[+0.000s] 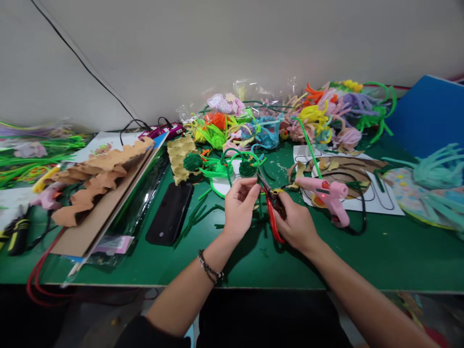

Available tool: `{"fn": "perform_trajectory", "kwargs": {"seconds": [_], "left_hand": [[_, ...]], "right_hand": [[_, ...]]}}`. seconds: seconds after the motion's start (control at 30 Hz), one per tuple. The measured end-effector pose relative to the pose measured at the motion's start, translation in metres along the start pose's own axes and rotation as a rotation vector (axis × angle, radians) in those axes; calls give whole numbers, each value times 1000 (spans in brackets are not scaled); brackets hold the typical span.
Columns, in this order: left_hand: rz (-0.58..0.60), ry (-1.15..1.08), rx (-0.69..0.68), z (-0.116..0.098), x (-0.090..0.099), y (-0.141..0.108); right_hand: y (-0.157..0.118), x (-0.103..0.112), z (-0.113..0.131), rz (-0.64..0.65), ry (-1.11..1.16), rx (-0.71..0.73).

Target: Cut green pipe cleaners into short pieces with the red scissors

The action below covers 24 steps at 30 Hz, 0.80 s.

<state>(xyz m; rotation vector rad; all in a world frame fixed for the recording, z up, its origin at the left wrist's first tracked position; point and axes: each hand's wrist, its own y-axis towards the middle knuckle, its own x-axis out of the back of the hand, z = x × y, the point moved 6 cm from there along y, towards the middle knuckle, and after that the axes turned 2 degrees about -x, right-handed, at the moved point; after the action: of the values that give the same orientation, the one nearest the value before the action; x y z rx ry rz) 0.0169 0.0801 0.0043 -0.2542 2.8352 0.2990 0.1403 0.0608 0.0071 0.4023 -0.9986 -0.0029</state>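
My left hand (241, 203) is closed in a pinch in front of the green craft pieces. A dark green pipe cleaner (227, 166) appears to run into its fingertips, though the fingers hide part of it. Red-handled scissors (271, 217) are gripped in my right hand (297, 220), their blades pointing up and left beside the left fingertips. Just beyond the hands lie a dark green yarn-like ball (248, 167) and a bright green pipe cleaner bundle (215, 166). Cut dark green pieces (197, 215) are scattered left of my left hand.
A pink glue gun (326, 193) rests on white paper (389, 205) at right. At left are a black phone (170, 212), cardboard (85, 232) and pliers (19, 234). Colourful pipe cleaner bundles (313, 116) are heaped along the wall. A blue board (431, 116) stands at back right.
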Motion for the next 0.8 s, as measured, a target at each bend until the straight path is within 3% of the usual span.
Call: {"fn": "perform_trajectory", "kwargs": {"seconds": [0.53, 0.8], "left_hand": [[47, -127, 126, 4, -7, -1], [13, -175, 150, 6, -5, 1]], "right_hand": [[-1, 1, -1, -33, -56, 0], [-1, -2, -2, -19, -72, -30]]}}
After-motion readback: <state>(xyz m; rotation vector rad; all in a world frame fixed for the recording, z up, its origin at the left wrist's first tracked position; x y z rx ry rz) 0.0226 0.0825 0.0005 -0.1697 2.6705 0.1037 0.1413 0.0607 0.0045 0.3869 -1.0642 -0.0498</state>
